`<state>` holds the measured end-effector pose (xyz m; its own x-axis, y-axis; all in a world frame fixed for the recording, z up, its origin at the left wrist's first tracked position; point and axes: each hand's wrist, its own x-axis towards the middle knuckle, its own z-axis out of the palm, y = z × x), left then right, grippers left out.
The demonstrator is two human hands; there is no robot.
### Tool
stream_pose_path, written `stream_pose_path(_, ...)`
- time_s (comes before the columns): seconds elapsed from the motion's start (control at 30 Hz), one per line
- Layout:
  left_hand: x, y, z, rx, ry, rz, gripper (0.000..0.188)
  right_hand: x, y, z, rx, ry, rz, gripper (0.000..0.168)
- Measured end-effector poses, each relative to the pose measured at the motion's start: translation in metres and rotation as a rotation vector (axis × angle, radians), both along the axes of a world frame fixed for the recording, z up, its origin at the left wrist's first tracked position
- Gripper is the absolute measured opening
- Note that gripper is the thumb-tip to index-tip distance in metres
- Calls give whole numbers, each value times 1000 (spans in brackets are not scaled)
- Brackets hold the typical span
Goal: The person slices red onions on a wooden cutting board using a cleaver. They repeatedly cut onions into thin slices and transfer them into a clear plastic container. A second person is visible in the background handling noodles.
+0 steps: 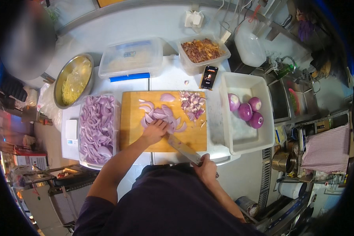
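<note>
On a wooden cutting board (132, 118) lies a loose pile of sliced red onion (160, 113). My left hand (155, 132) rests on the near side of that pile, fingers bent over the slices. My right hand (206, 168) grips the handle of a kitchen knife (184, 149); the blade points up and left over the board, its tip close to my left fingers. Onion root ends and trimmings (192, 103) are heaped at the board's right. A clear bin of sliced red onion (96, 129) stands left of the board. Several whole peeled red onions (245, 111) lie in a white tub (228, 138) at the right.
Behind the board stand a lidded plastic box (131, 59), a container of brown food pieces (203, 50) and a propped phone (209, 77). A steel bowl of yellow shreds (73, 82) is at the back left, a small scale (71, 129) at the left edge. Sinks (278, 98) lie beyond the tub.
</note>
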<state>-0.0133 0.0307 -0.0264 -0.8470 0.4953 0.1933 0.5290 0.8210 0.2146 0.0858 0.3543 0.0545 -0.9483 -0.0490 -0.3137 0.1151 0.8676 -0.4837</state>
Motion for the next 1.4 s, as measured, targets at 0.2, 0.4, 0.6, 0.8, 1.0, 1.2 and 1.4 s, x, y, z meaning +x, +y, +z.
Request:
stream_pose_path(0.2,8,-2,25,734,-176,522,16,-3,1,11,-1,-30,-33,51)
stream_pose_path(0.4,76,-63,-19,1453,-536,1035,11,-6,-22,7,-43,-78,68,49)
stream_pose_path(0.6,117,-89,-45,1347,-460,1144,14,-24,-75,-19,-128,-111,362,39)
stream_pose_path(0.8,124,-73,-23,1040,-316,1165,19,-58,-107,-49,-196,-97,313,36)
stream_pose_path(1.0,108,-81,-24,675,65,750,30,-63,-111,-36,-158,4,298,36)
stream_pose_path(1.2,125,-77,-10,555,107,758,40,-44,-105,-38,-154,-8,224,35)
stream_pose_path(1.4,124,-70,-13,628,-28,879,29,-31,-91,-47,-162,-6,191,37)
